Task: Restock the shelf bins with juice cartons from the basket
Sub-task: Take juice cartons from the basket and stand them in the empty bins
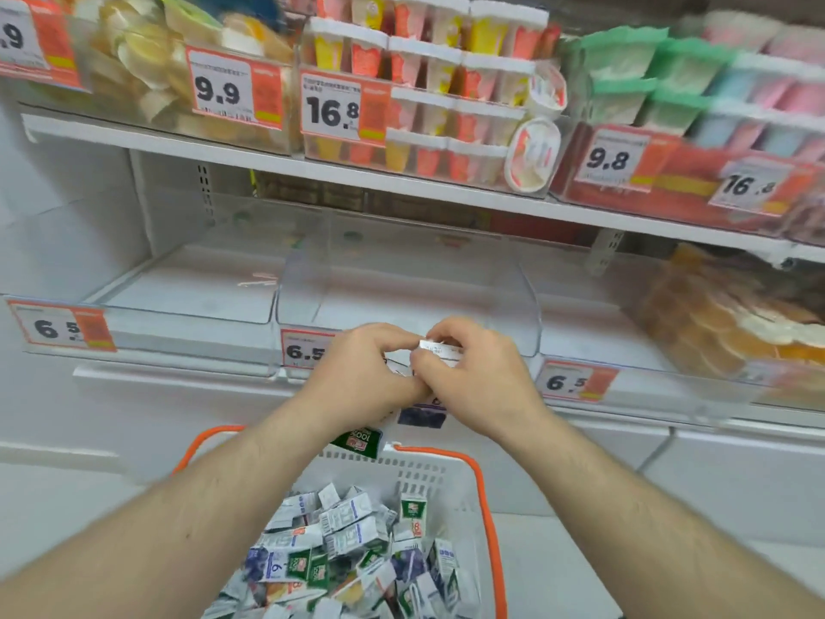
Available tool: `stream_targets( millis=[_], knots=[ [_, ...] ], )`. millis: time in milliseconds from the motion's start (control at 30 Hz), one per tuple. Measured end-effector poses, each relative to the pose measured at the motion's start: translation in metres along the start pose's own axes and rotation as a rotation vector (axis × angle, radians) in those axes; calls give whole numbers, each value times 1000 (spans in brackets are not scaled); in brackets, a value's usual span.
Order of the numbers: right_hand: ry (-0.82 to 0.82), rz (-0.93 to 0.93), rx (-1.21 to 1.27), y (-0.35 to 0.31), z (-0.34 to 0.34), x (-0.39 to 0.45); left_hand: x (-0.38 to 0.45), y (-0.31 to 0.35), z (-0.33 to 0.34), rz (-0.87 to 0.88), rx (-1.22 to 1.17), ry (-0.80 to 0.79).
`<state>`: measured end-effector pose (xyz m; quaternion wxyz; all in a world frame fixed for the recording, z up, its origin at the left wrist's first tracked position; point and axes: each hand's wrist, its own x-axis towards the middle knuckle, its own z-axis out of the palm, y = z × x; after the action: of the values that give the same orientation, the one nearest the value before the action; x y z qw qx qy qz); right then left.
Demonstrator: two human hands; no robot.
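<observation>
My fingers (397, 350) on both hands pinch small printed juice cartons (439, 350) mid-frame; I should square them before lowering them into the clear plastic bin (529, 314) just above.

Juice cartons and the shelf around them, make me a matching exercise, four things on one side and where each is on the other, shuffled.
Things:
1. held juice cartons
2. basket
3. 9.9 price tag
4. middle clear bin

Places:
A. upper shelf, left
B. between the left hand and right hand
C. lower shelf, behind the hands
D. bottom, under the forearms

Pairs: 1-B, 2-D, 3-A, 4-C
</observation>
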<state>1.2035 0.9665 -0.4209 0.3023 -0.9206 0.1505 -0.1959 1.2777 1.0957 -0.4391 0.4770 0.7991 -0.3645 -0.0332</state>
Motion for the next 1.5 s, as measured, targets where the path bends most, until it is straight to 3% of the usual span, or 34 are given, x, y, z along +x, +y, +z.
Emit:
stream_targets(
  millis=[200,367,433,533,667,767,933,1333,1500],
  knots=[
    [119,195,207,60,-42,12,31,29,59,-53,-58,-34],
    [621,158,339,91,-107,27,46,34,97,-88,-13,-44],
    [702,142,299,101,-128,38,49,32,110,-61,42,-62],
    [558,210,78,125,-134,59,56,26,124,-61,111,-69],
    [192,298,-162,151,-110,79,62,16,135,-96,133,-71],
    [-28,337,-199,157,-92,90,63,11,141,-95,149,-41],
    [-263,407,-173,154,-79,99,64,9,144,-83,136,-11],
    [-501,321,-387,148,-80,107,65,13,136,-90,109,-53],
    [-521,305,-434,145,-82,104,64,19,132,-124,65,-73]
  ],
)
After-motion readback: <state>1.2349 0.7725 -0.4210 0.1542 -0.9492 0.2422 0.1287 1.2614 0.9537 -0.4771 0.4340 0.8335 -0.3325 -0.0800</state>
